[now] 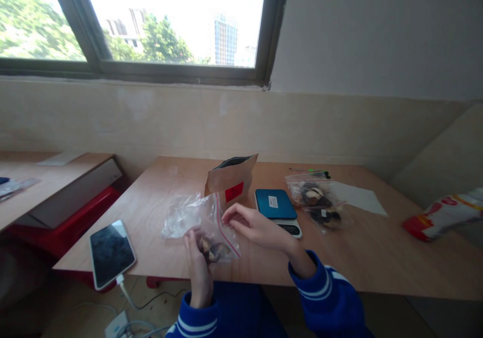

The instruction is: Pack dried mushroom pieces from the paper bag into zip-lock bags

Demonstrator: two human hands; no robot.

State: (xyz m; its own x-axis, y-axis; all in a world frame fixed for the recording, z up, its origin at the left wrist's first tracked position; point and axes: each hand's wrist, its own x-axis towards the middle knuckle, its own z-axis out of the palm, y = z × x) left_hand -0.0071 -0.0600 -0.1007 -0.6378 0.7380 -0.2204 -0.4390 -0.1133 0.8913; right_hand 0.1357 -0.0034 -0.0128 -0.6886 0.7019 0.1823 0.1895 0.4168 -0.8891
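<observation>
A clear zip bag (215, 222) with a red seal line lies near the table's front edge, with dark and pale pieces (214, 250) in its lower part. My left hand (198, 265) holds the bag's left side beside those pieces. At the red seal, my right hand (252, 225) has its fingers closed on the bag's edge. More crumpled clear plastic (181, 217) lies to the left. Behind stands an open brown paper pouch (230, 179) with a red label. A blue-topped scale (276, 204) sits to the right of the pouch.
Filled clear bags (317, 197) and a white paper (358, 198) lie at the right. A red and white bottle (443, 217) is at the far right. A phone (112, 252) with a cable overhangs the left front edge. Another table (49, 182) stands at the left.
</observation>
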